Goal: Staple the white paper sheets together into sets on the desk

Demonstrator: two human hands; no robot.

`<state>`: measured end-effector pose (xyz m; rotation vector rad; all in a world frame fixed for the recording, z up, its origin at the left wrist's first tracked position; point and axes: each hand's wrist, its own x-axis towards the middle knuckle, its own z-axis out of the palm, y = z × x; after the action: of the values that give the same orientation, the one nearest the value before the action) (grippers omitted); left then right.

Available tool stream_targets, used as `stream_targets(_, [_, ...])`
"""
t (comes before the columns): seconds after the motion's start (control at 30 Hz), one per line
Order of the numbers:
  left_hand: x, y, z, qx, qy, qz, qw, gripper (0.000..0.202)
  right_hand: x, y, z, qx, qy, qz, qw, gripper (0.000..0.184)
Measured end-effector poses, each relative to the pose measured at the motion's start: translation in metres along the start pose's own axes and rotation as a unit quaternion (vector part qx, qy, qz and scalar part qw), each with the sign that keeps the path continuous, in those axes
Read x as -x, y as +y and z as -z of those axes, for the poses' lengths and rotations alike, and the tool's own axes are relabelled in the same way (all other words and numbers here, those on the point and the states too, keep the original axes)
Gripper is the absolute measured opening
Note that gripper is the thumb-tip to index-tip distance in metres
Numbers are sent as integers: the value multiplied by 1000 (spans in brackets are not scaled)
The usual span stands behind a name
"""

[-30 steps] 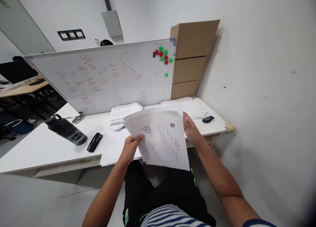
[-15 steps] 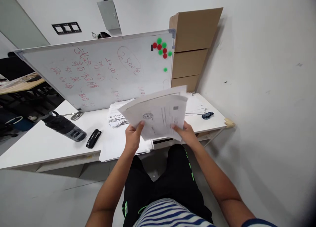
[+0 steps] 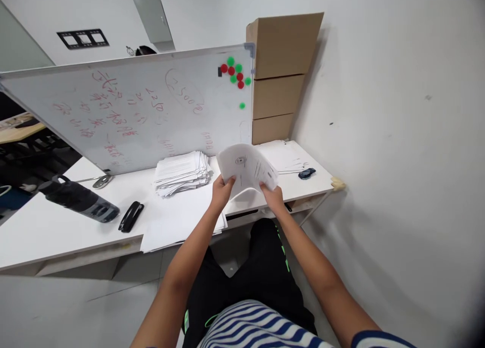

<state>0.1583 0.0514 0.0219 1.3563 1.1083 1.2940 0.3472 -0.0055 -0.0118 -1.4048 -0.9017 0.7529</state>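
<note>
Between my two hands is a small stack of printed paper sheets (image 3: 248, 167), bowed into a curve over the desk's front edge. My left hand (image 3: 223, 189) pinches its left side with the thumb on top. On the right side my right hand (image 3: 272, 194) grips it the same way. A thick pile of papers (image 3: 182, 174) lies just beyond my left hand. Nearer to me, a flat stack of white sheets (image 3: 174, 219) overhangs the desk edge. A black stapler (image 3: 131, 216) rests to the left of that stack.
A dark water bottle (image 3: 81, 199) stands at the left on the white desk (image 3: 94, 242). Behind is a whiteboard (image 3: 151, 110) with red writing and magnets. Cardboard boxes (image 3: 280, 80) are stacked by the wall. More sheets (image 3: 284, 156) and a small dark object (image 3: 306, 173) lie at the right.
The sheets in my hands have gone from nearly flat and raised to lower and curved, with my hands closer together. The camera view has turned slightly right.
</note>
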Motion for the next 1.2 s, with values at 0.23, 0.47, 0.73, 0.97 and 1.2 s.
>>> stream_targets(0.23, [2, 6, 10, -11, 4, 12, 1000, 40, 0, -9, 5, 36, -27, 20, 999, 44])
stream_targets(0.47, [6, -4, 13, 5, -12, 13, 1000, 44, -4, 4, 0, 31, -13, 35, 999, 47])
stream_targets(0.73, [25, 5, 17, 190, 84, 103, 973, 46, 47, 27, 3, -67, 102, 6, 992, 94])
stream_targets(0.97, [76, -4, -6, 286, 85, 182, 937, 53, 109, 19, -11, -231, -52, -62, 970, 73])
stream_targets(1.2, [107, -21, 24, 201, 39, 275, 939, 49, 105, 47, 17, -186, 34, -137, 972, 43])
